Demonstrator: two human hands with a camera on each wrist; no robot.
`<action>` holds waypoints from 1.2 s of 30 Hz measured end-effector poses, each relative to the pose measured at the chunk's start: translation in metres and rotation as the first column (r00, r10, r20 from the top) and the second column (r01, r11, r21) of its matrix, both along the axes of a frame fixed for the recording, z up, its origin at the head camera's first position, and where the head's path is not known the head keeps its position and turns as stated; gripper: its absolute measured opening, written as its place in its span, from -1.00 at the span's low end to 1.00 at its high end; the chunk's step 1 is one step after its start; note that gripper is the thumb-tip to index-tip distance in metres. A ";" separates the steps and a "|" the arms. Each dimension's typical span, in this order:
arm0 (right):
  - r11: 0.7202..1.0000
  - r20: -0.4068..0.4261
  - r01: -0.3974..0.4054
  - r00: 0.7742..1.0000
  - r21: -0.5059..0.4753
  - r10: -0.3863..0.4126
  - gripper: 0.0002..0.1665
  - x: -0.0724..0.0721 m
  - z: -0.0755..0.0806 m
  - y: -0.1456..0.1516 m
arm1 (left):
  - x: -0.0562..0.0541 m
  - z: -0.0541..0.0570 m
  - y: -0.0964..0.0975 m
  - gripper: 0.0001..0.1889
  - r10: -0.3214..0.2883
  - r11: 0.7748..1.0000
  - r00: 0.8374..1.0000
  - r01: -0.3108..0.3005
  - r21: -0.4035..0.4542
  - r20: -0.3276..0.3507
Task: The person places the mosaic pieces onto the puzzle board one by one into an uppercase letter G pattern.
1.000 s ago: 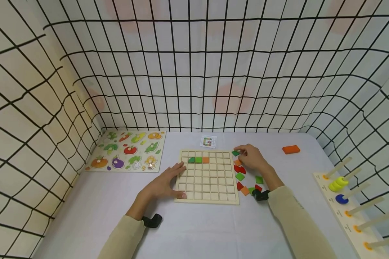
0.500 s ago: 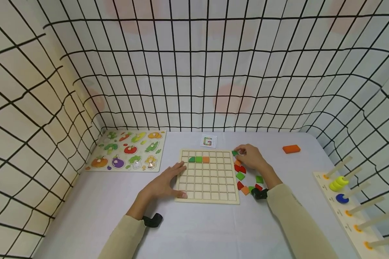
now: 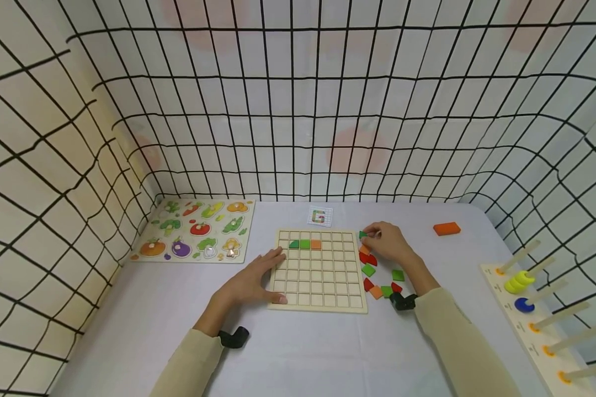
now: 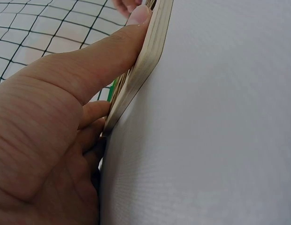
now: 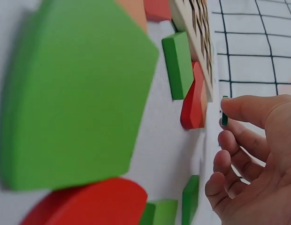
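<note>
Wooden grid board (image 3: 323,309), pale and divided into small square cells, lies flat on white cloth (image 3: 308,353). Along its left edge, the left hand (image 3: 250,280) spreads wide, thumb on the near left corner. Just off the board's far right corner, the right hand (image 3: 384,241) pinches a thin dark-green piece (image 3: 362,234) between thumb and forefinger. One curved green piece (image 3: 294,244), a green square (image 3: 305,244) and an orange square (image 3: 316,245) sit side by side in the board's cells. Thick, flat-faced loose pieces (image 3: 368,269), red, green and orange, lie to its right.
</note>
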State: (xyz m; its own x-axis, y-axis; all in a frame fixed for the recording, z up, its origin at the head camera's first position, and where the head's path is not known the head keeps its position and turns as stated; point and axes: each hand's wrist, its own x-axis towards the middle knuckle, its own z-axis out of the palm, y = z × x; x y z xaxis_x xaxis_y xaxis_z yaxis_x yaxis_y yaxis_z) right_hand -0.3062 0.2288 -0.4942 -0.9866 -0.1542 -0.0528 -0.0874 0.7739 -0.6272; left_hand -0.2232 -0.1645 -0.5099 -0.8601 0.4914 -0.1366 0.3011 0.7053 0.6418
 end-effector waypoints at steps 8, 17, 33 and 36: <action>0.999 -0.035 0.002 0.999 -0.044 -0.003 -0.61 0.010 0.008 -0.007 | 0.001 0.002 0.001 0.16 0.004 1.000 1.000 -0.004 -0.013 0.003; 0.999 -0.049 -0.020 0.999 -0.049 0.017 -0.61 0.016 0.006 -0.020 | 0.001 0.003 0.001 0.18 0.005 1.000 1.000 -0.005 -0.012 0.012; 0.989 -0.048 -0.117 0.992 -0.087 0.113 -0.65 0.014 0.003 -0.060 | 0.000 0.000 0.001 0.17 0.007 1.000 1.000 -0.007 -0.011 0.001; 0.982 -0.044 -0.157 0.987 -0.109 0.153 -0.67 0.013 0.004 -0.066 | 0.000 -0.001 0.001 0.17 0.010 1.000 1.000 -0.010 -0.009 0.001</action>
